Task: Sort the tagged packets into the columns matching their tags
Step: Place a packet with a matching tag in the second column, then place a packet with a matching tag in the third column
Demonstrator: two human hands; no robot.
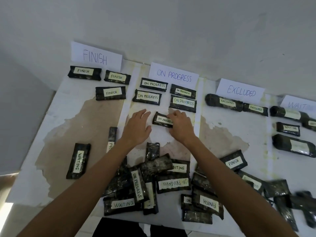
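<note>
A dark packet tagged ON PROGRESS (160, 119) lies in the ON PROGRESS column, below several packets with the same tag. My right hand (181, 125) rests on its right end, fingers curled over it. My left hand (136, 127) hovers just left of the packet, fingers spread, holding nothing. Paper signs mark the columns: FINISH (95, 56), ON PROGRESS (173, 76), EXCLUDED (240, 90) and a partly cut-off WAITING (298, 104). A mixed pile of tagged packets (164, 183) lies near the front edge under my forearms.
The white table (56, 106) has worn brown patches and stands against a wall. Three FINISH packets (110, 93) sit far left, two EXCLUDED packets (227, 102) and several WAITING ones (288, 129) at the right. A loose WAITING packet (78, 160) lies at the left.
</note>
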